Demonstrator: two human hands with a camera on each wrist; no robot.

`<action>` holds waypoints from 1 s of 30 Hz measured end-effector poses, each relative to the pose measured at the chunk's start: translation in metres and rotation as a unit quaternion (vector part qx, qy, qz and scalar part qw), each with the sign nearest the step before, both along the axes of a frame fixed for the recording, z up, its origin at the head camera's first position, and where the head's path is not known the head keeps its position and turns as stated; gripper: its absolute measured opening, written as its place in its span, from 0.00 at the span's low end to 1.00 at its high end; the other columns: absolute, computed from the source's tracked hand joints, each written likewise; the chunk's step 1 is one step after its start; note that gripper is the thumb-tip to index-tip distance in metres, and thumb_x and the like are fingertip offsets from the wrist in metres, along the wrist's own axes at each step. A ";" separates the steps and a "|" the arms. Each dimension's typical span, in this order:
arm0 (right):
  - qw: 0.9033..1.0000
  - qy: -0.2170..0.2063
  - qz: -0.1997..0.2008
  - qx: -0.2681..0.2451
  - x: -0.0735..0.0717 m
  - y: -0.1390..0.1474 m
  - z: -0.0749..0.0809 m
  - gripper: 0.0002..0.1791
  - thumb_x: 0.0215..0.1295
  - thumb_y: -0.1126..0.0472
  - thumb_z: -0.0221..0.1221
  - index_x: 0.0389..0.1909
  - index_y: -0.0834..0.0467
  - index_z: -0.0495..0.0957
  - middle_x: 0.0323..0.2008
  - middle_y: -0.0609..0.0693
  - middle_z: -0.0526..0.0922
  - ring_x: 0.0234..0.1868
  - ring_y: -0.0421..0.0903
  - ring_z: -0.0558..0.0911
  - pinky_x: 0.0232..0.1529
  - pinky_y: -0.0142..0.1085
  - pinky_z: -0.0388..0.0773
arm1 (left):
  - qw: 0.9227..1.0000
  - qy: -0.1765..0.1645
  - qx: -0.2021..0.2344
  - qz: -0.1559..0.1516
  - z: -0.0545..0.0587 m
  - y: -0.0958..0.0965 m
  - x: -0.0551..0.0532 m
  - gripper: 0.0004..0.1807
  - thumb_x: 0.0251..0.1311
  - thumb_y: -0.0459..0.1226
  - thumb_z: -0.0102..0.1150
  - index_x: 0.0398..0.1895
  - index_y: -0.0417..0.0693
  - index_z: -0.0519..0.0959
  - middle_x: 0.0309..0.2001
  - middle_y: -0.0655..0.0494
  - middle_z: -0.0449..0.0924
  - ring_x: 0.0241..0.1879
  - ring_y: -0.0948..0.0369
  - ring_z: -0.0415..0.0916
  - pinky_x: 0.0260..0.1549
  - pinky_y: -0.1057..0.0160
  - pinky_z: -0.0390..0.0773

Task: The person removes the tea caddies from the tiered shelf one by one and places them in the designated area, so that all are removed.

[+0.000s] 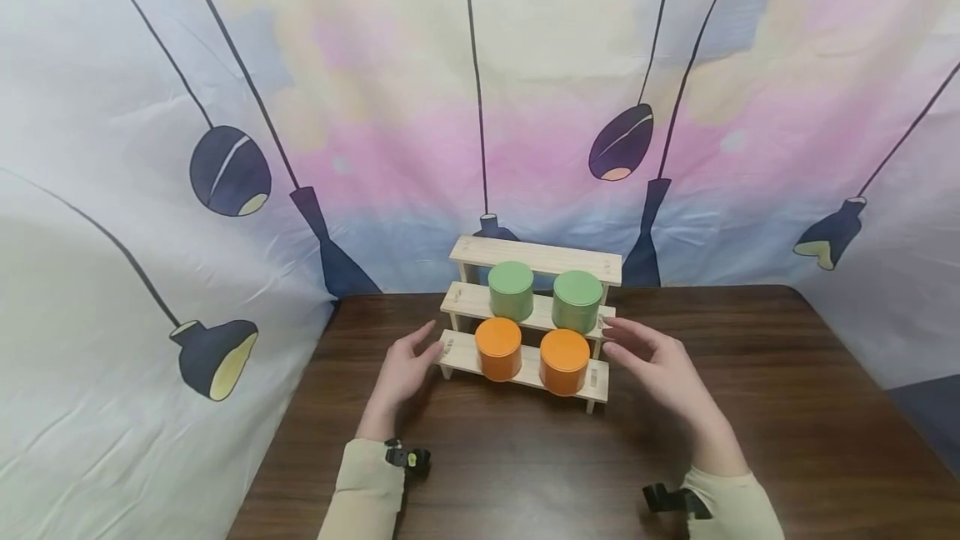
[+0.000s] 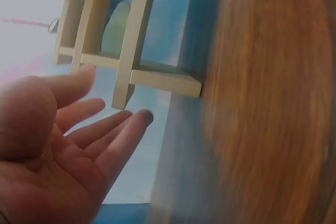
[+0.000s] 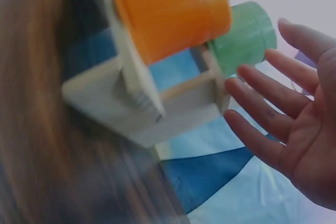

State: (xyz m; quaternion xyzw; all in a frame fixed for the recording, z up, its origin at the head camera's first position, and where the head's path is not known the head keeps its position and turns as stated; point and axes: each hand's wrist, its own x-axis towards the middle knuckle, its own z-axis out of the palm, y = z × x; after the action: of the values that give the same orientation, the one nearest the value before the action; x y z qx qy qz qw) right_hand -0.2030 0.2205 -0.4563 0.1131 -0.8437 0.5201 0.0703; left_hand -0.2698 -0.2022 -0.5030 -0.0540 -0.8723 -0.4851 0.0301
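A three-step wooden rack point(image 1: 536, 261) stands toward the back of the table. Two green tins point(image 1: 512, 292) sit on its middle step, and two orange tins point(image 1: 498, 350) on its lowest step; the top step bears nothing. My left hand point(image 1: 402, 372) is at the rack's left end, fingers spread and holding nothing. At the right end is my right hand point(image 1: 663, 369), also with extended, parted fingers and nothing in it. In the right wrist view its fingertips are close to the rack's side and a green tin point(image 3: 245, 35); whether they touch, I cannot tell.
The dark brown wooden table point(image 1: 495, 473) carries the rack. Behind it and to the left hangs a cloth point(image 1: 555, 48) printed with lamps and pastel patches. Black wrist cameras point(image 1: 408, 458) are strapped over both light sleeves.
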 end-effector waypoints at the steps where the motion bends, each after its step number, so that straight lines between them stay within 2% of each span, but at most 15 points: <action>1: 1.000 -0.003 0.006 -0.002 -0.001 -0.002 0.000 0.30 0.75 0.49 0.69 0.71 0.59 0.79 0.61 0.56 0.86 0.57 0.56 0.87 0.51 0.31 0.84 | 1.000 -0.004 0.010 0.004 -0.002 0.001 -0.001 0.30 0.80 0.40 0.60 0.79 0.39 0.71 0.72 0.39 0.76 0.70 0.42 0.75 0.67 0.40 0.75; 7: 0.999 -0.017 0.030 -0.004 -0.005 -0.011 -0.002 0.30 0.69 0.50 0.74 0.68 0.57 0.82 0.59 0.55 0.87 0.55 0.51 0.88 0.51 0.33 0.85 | 0.998 -0.021 0.050 0.010 -0.008 0.000 -0.004 0.26 0.80 0.35 0.58 0.76 0.35 0.72 0.67 0.38 0.80 0.69 0.44 0.77 0.66 0.42 0.76; 11: 0.999 -0.023 0.047 -0.003 -0.007 -0.018 -0.003 0.31 0.67 0.50 0.75 0.67 0.58 0.83 0.57 0.53 0.88 0.53 0.49 0.88 0.51 0.34 0.86 | 0.999 -0.026 0.044 0.018 -0.011 0.000 -0.005 0.24 0.79 0.35 0.59 0.73 0.35 0.76 0.67 0.38 0.81 0.68 0.44 0.78 0.66 0.42 0.77; 17: 0.998 -0.022 0.059 0.011 -0.007 -0.023 -0.009 0.32 0.65 0.51 0.76 0.67 0.60 0.83 0.61 0.56 0.86 0.56 0.53 0.88 0.54 0.43 0.87 | 0.998 -0.038 0.044 0.018 -0.016 -0.001 -0.009 0.23 0.79 0.37 0.60 0.72 0.38 0.78 0.68 0.40 0.80 0.69 0.45 0.76 0.70 0.42 0.73; 23: 0.998 -0.019 0.052 0.009 -0.007 -0.024 -0.011 0.34 0.63 0.52 0.78 0.68 0.60 0.82 0.62 0.56 0.85 0.57 0.54 0.88 0.55 0.49 0.87 | 0.993 -0.065 0.098 -0.004 -0.017 -0.002 -0.010 0.23 0.79 0.34 0.59 0.73 0.36 0.77 0.66 0.36 0.80 0.59 0.48 0.85 0.58 0.51 0.84; 26: 0.998 -0.017 0.055 0.010 -0.007 -0.024 -0.012 0.36 0.63 0.51 0.78 0.69 0.59 0.81 0.62 0.56 0.86 0.57 0.53 0.88 0.56 0.50 0.86 | 0.990 -0.069 0.120 -0.017 -0.017 -0.003 -0.010 0.23 0.79 0.31 0.58 0.73 0.34 0.75 0.65 0.34 0.80 0.58 0.48 0.85 0.55 0.55 0.86; 30: 0.998 -0.012 0.056 0.011 -0.008 -0.026 -0.013 0.37 0.61 0.51 0.79 0.70 0.58 0.80 0.61 0.54 0.86 0.56 0.52 0.88 0.57 0.51 0.86 | 0.988 -0.070 0.135 -0.025 -0.016 -0.004 -0.011 0.23 0.78 0.29 0.57 0.73 0.32 0.75 0.65 0.32 0.79 0.59 0.46 0.84 0.54 0.55 0.86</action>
State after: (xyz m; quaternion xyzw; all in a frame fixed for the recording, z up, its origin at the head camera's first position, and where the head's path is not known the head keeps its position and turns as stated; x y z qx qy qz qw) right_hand -0.2115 0.1947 -0.4695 0.1544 -0.8425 0.5152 0.0292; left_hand -0.2803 -0.2058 -0.5189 -0.0373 -0.7969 -0.6019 -0.0366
